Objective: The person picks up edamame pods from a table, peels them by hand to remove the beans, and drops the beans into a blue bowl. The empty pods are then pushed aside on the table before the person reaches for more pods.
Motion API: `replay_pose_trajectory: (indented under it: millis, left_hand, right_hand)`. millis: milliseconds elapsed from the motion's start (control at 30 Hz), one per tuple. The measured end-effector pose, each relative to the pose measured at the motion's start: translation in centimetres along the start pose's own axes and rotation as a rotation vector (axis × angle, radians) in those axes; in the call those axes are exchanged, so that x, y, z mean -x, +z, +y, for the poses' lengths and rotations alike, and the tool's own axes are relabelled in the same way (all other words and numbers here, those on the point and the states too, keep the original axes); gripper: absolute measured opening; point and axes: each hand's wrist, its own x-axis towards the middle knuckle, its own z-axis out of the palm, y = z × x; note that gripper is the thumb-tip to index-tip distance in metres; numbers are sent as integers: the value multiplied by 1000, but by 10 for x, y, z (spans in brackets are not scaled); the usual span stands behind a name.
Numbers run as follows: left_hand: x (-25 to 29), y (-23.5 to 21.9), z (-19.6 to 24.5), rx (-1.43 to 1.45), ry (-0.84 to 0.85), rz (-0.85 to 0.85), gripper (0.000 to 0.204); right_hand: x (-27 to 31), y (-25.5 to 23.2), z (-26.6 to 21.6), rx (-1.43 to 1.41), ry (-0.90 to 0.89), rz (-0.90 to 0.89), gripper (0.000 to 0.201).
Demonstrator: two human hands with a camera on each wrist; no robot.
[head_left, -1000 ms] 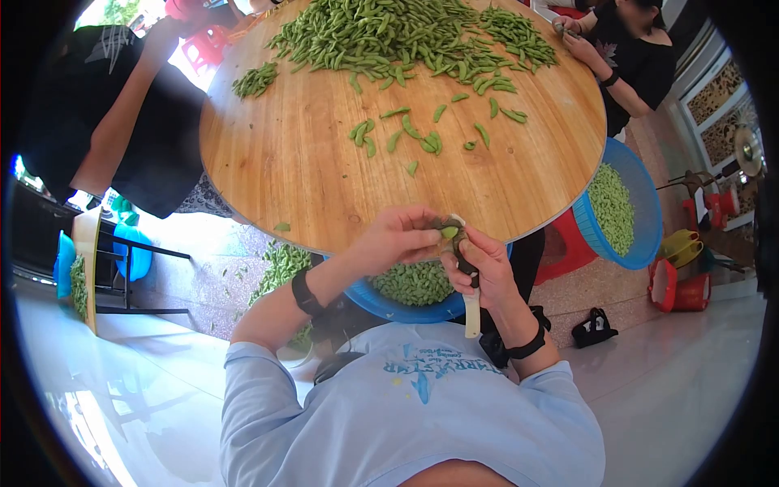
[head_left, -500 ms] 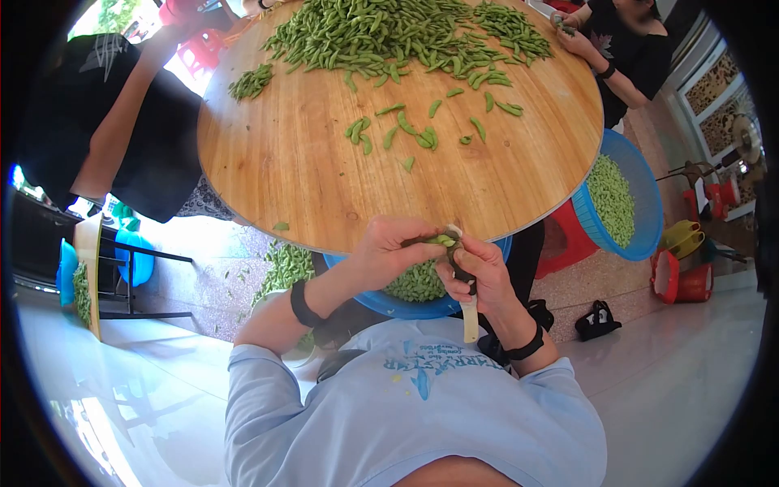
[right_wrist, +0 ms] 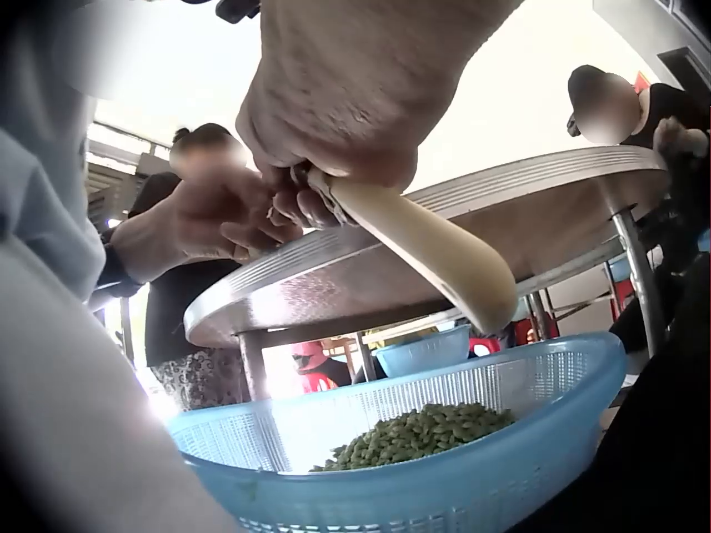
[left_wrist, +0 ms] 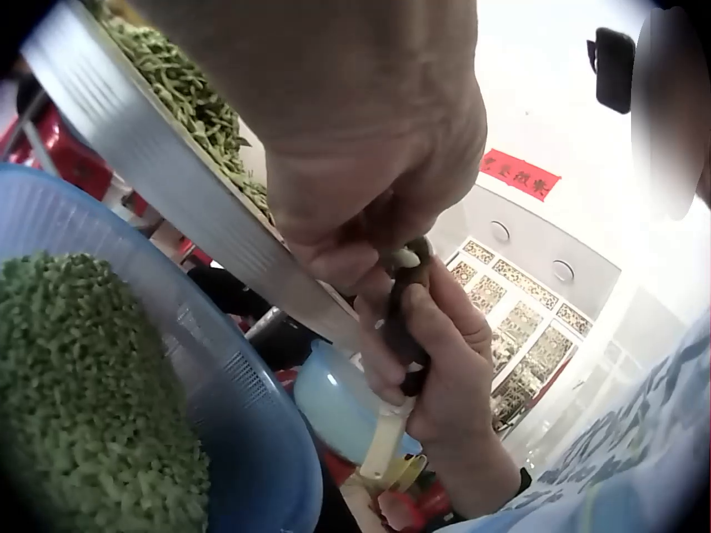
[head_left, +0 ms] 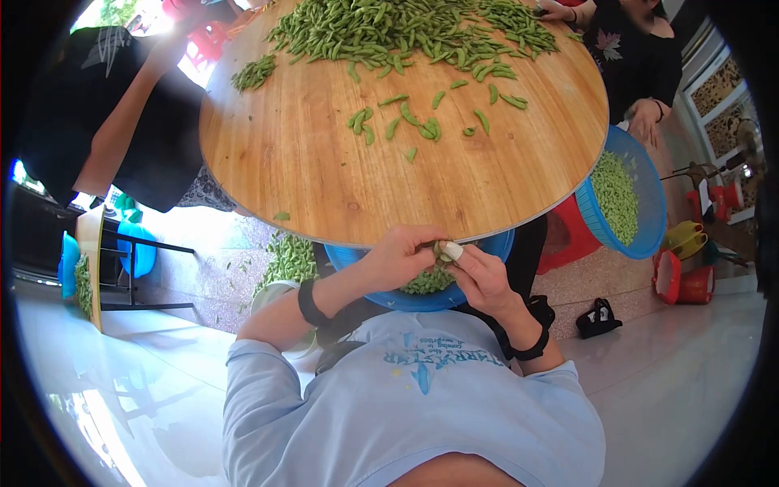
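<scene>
In the head view my left hand (head_left: 398, 260) and right hand (head_left: 484, 280) meet just off the table's near edge. The left fingertips pinch a green bean pod (head_left: 441, 248), mostly hidden by the fingers. A white covering (head_left: 454, 251) wraps one right fingertip. My right hand grips a tool with a cream handle (right_wrist: 428, 244), which sticks out below the palm; its working end is hidden by the fingers. The left wrist view shows a dark piece (left_wrist: 402, 333) along the right fingers above that handle. Beneath both hands sits a blue basket (right_wrist: 389, 483) with shelled green beans (right_wrist: 422, 433).
The round wooden table (head_left: 324, 187) bears a large heap of pods (head_left: 381, 32), with several loose pods nearer me. Another blue basket (head_left: 652, 207) of beans stands at the right, beside a red stool (head_left: 565, 239). Two people sit around the table. Pods (head_left: 288, 258) lie on the floor at left.
My right hand has turned, hiding the cream handle from the head view. Both hands have come closer together. The person at right has parted their hands, one toward the pods, one lowered by the basket.
</scene>
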Motion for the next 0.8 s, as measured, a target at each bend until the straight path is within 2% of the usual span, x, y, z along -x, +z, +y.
replay_pose_trajectory:
  millis: [67,133,167,233,300,367,467,533,567,633,733,767,800]
  left_hand:
    - [0,3,-5,-74,49,-43,22]
    - [-2,8,-5,-174,164,28,23]
    - [-1,10,-3,-172,161,27,23]
    - [1,14,9,-193,32,56,24]
    - [3,15,9,-271,77,87,23]
    - [7,18,8,-344,113,117,23]
    - [8,24,6,-431,148,200,21]
    - [11,26,1,-500,263,231,21]
    - [13,27,1,-501,262,233,21]
    - [17,25,2,-616,411,218,21]
    - [30,23,7,-673,484,198,21]
    - [40,17,13,-682,487,207,21]
    - [54,6,22,-771,404,178,22]
  right_hand:
    - [3,0,1,-8,18,-14,42]
    - [3,-3,0,-24,41,-9,42]
    - [4,-3,0,-44,66,-3,42]
    - [8,-4,3,-42,63,-1,43]
    - [7,-4,4,-39,53,0,44]
    - [6,1,-4,-10,117,142,40]
    - [7,5,0,-2,148,176,32]
    - [7,6,-1,-9,182,161,28]
    - [7,6,-2,-13,214,148,25]
    - [6,5,-3,-5,213,135,25]
    - [7,7,-4,15,196,117,26]
    - [6,8,-3,29,178,113,27]
    - [7,7,-3,23,168,116,27]
